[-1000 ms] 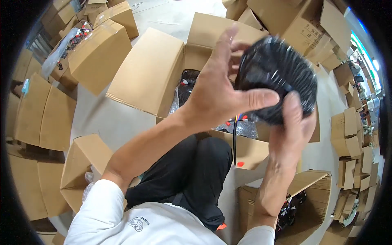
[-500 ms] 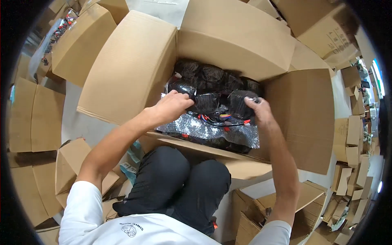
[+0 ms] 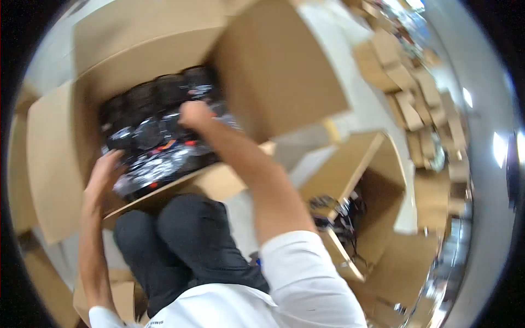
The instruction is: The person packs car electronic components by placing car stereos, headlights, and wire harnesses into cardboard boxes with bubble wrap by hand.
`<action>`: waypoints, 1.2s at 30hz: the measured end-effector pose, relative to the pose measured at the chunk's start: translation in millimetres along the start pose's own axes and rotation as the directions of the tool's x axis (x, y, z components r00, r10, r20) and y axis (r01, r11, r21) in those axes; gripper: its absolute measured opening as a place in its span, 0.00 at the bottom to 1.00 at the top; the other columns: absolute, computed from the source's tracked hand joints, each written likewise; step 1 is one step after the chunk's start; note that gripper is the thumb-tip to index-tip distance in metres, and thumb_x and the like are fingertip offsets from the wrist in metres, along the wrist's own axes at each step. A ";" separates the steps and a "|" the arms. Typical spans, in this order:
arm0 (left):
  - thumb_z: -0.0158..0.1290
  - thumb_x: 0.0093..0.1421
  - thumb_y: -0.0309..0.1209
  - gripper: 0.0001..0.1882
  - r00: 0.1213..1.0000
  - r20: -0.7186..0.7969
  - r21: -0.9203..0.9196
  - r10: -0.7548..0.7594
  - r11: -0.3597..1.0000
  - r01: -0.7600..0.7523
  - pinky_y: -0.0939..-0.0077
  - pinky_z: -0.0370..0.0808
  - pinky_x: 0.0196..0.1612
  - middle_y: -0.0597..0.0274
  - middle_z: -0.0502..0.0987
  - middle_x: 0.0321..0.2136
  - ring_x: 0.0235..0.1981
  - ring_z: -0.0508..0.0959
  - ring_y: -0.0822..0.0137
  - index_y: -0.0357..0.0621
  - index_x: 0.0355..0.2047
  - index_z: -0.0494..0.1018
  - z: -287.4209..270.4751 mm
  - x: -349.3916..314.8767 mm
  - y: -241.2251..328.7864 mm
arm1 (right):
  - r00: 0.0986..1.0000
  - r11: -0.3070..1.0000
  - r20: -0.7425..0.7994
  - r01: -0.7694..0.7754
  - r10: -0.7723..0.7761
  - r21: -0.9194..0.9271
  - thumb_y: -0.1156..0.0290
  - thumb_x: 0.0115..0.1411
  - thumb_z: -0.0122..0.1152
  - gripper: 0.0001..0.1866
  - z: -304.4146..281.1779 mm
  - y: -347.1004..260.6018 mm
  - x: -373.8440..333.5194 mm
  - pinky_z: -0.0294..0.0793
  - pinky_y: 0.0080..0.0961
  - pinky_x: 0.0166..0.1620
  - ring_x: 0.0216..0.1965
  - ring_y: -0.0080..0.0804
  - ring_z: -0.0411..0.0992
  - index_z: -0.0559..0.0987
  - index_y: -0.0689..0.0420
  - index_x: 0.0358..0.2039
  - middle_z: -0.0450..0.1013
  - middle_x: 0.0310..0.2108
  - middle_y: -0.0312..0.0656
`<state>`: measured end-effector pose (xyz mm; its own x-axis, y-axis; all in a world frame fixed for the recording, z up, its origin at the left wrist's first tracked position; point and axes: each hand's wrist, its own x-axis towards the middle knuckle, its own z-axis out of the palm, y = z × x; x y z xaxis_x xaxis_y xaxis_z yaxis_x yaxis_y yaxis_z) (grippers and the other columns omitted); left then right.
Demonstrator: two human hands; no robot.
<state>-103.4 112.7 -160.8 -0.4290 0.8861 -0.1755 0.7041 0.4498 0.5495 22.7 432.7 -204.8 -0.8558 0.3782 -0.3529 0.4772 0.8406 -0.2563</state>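
Observation:
In front of my knees stands an open cardboard box (image 3: 57, 158) holding rows of black wrapped bundles (image 3: 143, 103). Clear, shiny wrap (image 3: 156, 172) lies along its near side, with bits of red and orange showing among the bundles. My left hand (image 3: 104, 170) reaches over the box's left side, its fingers and thumb apart beside the nearest bundles. Over the right end of the bundles is my right hand (image 3: 195, 115); its fingers are blurred and turned away, so any hold is hidden.
At my right stands another open carton (image 3: 383, 191) with dark cables (image 3: 350, 213) in it. Several cardboard boxes (image 3: 424, 117) line the far right. The box's right flap (image 3: 284, 71) stands out wide over the pale floor (image 3: 317, 158).
The view has swung right, so the box now sits further left and the cable carton shows. My left hand has come off the left bundle toward the box's side; my right hand remains over the bundles.

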 end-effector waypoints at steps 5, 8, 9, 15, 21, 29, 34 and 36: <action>0.60 0.52 0.20 0.19 0.967 -0.248 -0.105 0.053 0.991 -0.081 0.64 0.74 0.48 0.45 0.78 0.40 0.44 0.78 0.50 0.35 0.46 0.74 4.8 -9.8 -35.2 | 0.841 0.940 -0.464 0.337 -0.279 0.046 0.61 0.56 0.64 0.17 -80.2 -66.5 -125.3 0.76 0.41 0.44 0.42 0.48 0.76 0.75 0.62 0.39 0.74 0.38 0.51; 0.57 0.56 0.20 0.16 0.878 -0.408 0.033 0.250 0.965 -0.259 0.67 0.74 0.47 0.48 0.79 0.38 0.41 0.79 0.55 0.34 0.46 0.74 -5.7 -17.8 31.2 | 0.740 0.836 -0.533 0.539 -0.410 0.105 0.62 0.56 0.64 0.17 -126.7 -46.2 -277.3 0.75 0.43 0.42 0.38 0.50 0.75 0.73 0.60 0.39 0.73 0.34 0.51; 0.54 0.58 0.22 0.14 0.924 -0.356 -0.128 0.142 0.972 -0.198 0.69 0.74 0.46 0.51 0.79 0.37 0.40 0.78 0.59 0.34 0.46 0.74 -9.9 -17.7 50.8 | 0.669 0.823 -0.620 0.564 -0.411 0.063 0.61 0.55 0.65 0.16 -133.2 -29.3 -324.1 0.76 0.41 0.40 0.36 0.48 0.75 0.76 0.58 0.38 0.74 0.33 0.48; 0.51 0.63 0.31 0.11 0.968 -0.218 -0.220 -0.123 0.973 0.074 0.76 0.74 0.39 0.61 0.79 0.29 0.33 0.77 0.73 0.36 0.40 0.77 -9.6 -77.1 -6.1 | 0.424 0.767 -0.661 -0.145 0.619 0.625 0.71 0.59 0.64 0.15 -126.2 181.3 -509.4 0.73 0.20 0.38 0.33 0.25 0.74 0.79 0.64 0.46 0.79 0.33 0.43; 0.52 0.63 0.33 0.12 0.953 -0.249 -0.187 -0.172 0.974 0.127 0.75 0.74 0.33 0.61 0.78 0.24 0.28 0.78 0.72 0.35 0.37 0.77 -3.6 -61.6 35.3 | 0.730 0.741 -0.144 -0.637 0.668 0.210 0.60 0.46 0.71 0.27 31.2 318.6 -605.4 0.71 0.44 0.51 0.48 0.56 0.71 0.75 0.63 0.42 0.73 0.43 0.59; 0.53 0.62 0.33 0.12 0.911 -0.407 -0.075 -0.068 0.996 0.040 0.71 0.75 0.34 0.52 0.80 0.27 0.28 0.80 0.64 0.34 0.35 0.78 -3.0 -75.1 27.1 | 0.551 0.593 -0.279 -0.800 0.787 0.092 0.70 0.52 0.63 0.13 27.6 308.8 -591.5 0.73 0.49 0.43 0.40 0.59 0.74 0.77 0.59 0.38 0.77 0.34 0.56; 0.53 0.61 0.33 0.13 0.886 -0.462 0.029 0.023 1.000 -0.011 0.68 0.76 0.36 0.49 0.81 0.28 0.30 0.81 0.60 0.34 0.35 0.78 -2.9 -71.9 44.4 | 0.365 0.505 -0.350 -0.595 0.863 0.625 0.65 0.60 0.63 0.16 -41.6 283.8 -623.3 0.67 0.26 0.28 0.23 0.18 0.65 0.78 0.66 0.23 0.69 0.16 0.39; 0.53 0.61 0.34 0.13 0.928 -0.361 -0.074 -0.093 0.995 0.071 0.68 0.76 0.36 0.50 0.80 0.28 0.30 0.81 0.60 0.34 0.35 0.78 -7.9 -69.3 52.0 | 0.284 0.720 -0.703 -0.525 0.651 0.454 0.63 0.64 0.59 0.19 -81.7 276.7 -649.8 0.67 0.25 0.26 0.21 0.21 0.66 0.77 0.63 0.21 0.71 0.17 0.36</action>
<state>-41.5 73.8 -113.6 -0.6678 0.7400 0.0805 0.6281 0.5022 0.5944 694.6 451.3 27.1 -0.0729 0.9279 0.3657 0.8834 0.2303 -0.4081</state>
